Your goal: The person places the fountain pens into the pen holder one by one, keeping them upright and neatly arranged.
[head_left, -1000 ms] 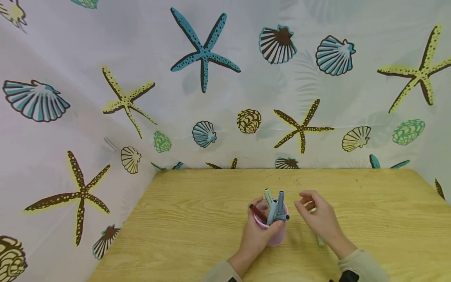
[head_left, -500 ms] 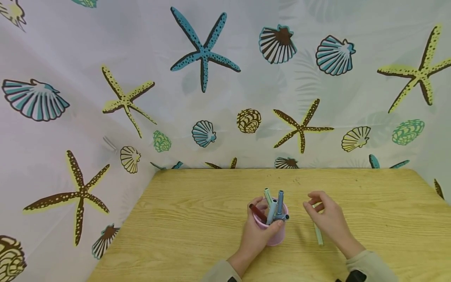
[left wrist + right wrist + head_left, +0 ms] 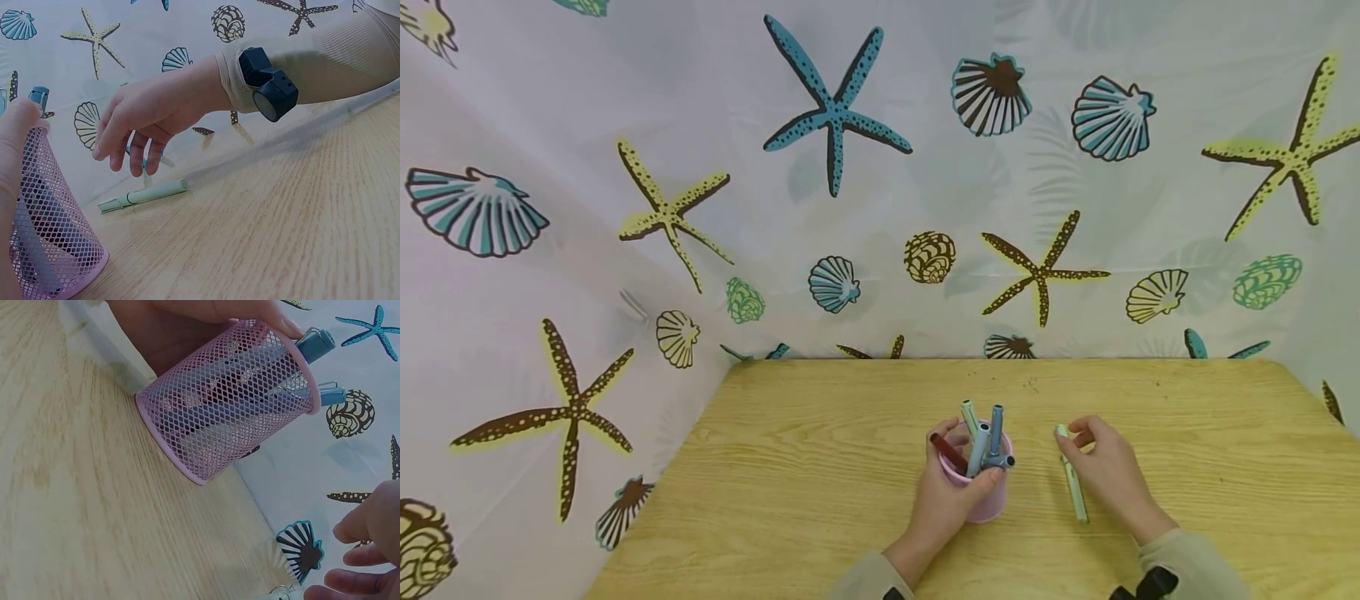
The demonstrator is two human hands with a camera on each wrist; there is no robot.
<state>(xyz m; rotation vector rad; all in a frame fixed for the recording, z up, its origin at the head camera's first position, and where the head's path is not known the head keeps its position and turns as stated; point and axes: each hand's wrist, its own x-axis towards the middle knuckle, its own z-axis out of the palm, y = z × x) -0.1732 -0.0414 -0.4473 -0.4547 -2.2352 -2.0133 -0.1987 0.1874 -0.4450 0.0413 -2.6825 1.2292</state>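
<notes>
A pink mesh pen cup stands on the table, and my left hand grips it around the side. Several pens stick out of it: a dark red pen, a pale green pen, a light blue pen and darker blue ones. To the right of the cup, another pale green pen lies on the wood. Just above that pen hovers my right hand, its fingers loosely bent. The left wrist view shows a gap between the right hand and the lying pen.
A wood-grain table spreads under both hands. Behind it and at the left hangs a white cloth printed with starfish and shells. A dark camera is strapped to the right wrist.
My right hand has moved right, away from the cup, and then slightly nearer the body, uncovering more of the lying green pen. The left hand and cup have stayed put.
</notes>
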